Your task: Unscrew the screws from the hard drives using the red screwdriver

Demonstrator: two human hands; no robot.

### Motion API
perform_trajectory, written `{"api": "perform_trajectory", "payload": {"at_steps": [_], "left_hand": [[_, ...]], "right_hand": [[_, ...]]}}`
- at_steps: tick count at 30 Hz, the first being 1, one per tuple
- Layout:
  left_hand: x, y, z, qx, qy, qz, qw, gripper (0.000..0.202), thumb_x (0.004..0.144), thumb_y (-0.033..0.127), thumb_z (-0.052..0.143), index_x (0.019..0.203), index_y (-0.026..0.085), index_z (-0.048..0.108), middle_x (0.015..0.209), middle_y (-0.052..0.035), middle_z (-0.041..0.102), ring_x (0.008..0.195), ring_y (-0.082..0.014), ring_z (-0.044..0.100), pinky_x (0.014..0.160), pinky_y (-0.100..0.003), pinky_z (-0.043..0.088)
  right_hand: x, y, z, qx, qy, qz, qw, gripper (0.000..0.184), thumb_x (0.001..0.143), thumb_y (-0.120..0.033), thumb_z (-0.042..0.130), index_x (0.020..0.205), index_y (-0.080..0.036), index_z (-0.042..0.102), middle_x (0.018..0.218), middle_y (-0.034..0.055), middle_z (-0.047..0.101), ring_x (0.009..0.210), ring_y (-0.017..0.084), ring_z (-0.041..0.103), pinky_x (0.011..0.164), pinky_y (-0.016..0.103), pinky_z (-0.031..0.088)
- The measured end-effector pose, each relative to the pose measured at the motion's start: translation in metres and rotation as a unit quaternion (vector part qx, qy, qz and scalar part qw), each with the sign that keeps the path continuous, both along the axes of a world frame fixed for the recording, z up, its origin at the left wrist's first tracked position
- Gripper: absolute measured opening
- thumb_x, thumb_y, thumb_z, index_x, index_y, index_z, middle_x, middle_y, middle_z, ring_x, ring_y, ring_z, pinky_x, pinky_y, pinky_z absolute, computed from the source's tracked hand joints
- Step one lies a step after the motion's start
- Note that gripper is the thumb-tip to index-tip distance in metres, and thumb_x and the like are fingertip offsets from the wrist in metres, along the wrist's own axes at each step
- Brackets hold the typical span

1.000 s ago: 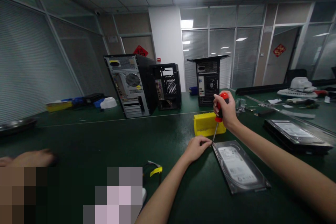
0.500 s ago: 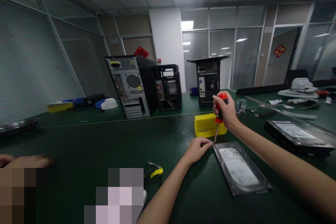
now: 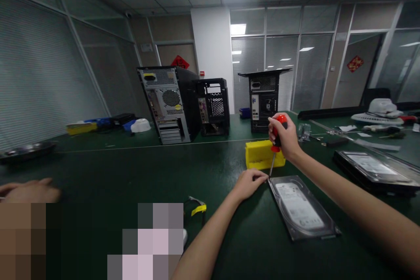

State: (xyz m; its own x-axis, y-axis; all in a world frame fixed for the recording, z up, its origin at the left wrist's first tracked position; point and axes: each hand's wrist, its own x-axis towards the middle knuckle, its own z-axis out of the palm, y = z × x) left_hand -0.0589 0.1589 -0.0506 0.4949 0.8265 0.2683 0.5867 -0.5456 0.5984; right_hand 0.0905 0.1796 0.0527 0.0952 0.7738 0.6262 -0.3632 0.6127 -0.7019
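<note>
My right hand (image 3: 286, 138) is wrapped round the red and black handle of a screwdriver (image 3: 278, 133). Its metal shaft points down, slightly tilted, to the far left corner of a hard drive (image 3: 300, 208). That drive lies flat on the green table, its white label facing up. With fingers pinched together, my left hand (image 3: 248, 183) rests at the same corner, touching or nearly touching the screwdriver tip. Whatever sits between those fingertips is too small to make out. Just behind both hands stands a yellow bin (image 3: 259, 155).
Computer cases (image 3: 167, 105) stand at the back of the table. Stacked hard drives (image 3: 370, 168) lie at right, near a white cap (image 3: 382, 111). A cable with a yellow tag (image 3: 198, 210) is left of my forearm. Another person's hand (image 3: 31, 190) is at far left.
The view has shifted slightly, moving the scene a little rightward. My hands and the screwdriver keep the same place at the drive's corner. The other person's hand has moved a little.
</note>
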Motion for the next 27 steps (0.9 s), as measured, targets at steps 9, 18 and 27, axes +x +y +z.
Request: {"api": "perform_trajectory", "payload": {"at_steps": [9, 18, 27], "left_hand": [[-0.001, 0.000, 0.001, 0.008, 0.009, 0.003, 1.000, 0.034, 0.084, 0.038, 0.042, 0.094, 0.017, 0.067, 0.093, -0.0044, 0.066, 0.084, -0.0157, 0.056, 0.073, -0.024, 0.040], [-0.003, 0.002, 0.000, 0.012, 0.001, -0.013, 1.000, 0.035, 0.084, 0.039, 0.041, 0.094, 0.018, 0.067, 0.091, -0.0039, 0.066, 0.081, -0.0153, 0.056, 0.071, -0.023, 0.039], [-0.001, 0.002, 0.001, 0.008, 0.013, 0.001, 1.000, 0.035, 0.084, 0.039, 0.041, 0.096, 0.017, 0.066, 0.093, -0.0041, 0.066, 0.082, -0.0159, 0.056, 0.071, -0.023, 0.040]], "right_hand": [[0.005, 0.000, 0.004, -0.006, -0.038, 0.070, 0.997, 0.021, 0.076, -0.040, 0.053, 0.083, -0.020, 0.052, 0.069, -0.0025, 0.053, 0.056, 0.009, 0.053, 0.051, 0.022, 0.046], [0.006, -0.003, 0.008, 0.010, -0.078, 0.057, 0.995, 0.027, 0.071, -0.035, 0.061, 0.091, -0.024, 0.047, 0.063, -0.0067, 0.051, 0.048, 0.007, 0.048, 0.045, 0.018, 0.041], [0.011, 0.007, 0.008, -0.023, -0.070, 0.101, 0.992, 0.024, 0.074, -0.041, 0.058, 0.084, -0.021, 0.050, 0.067, -0.0036, 0.052, 0.058, 0.009, 0.052, 0.056, 0.023, 0.048]]}}
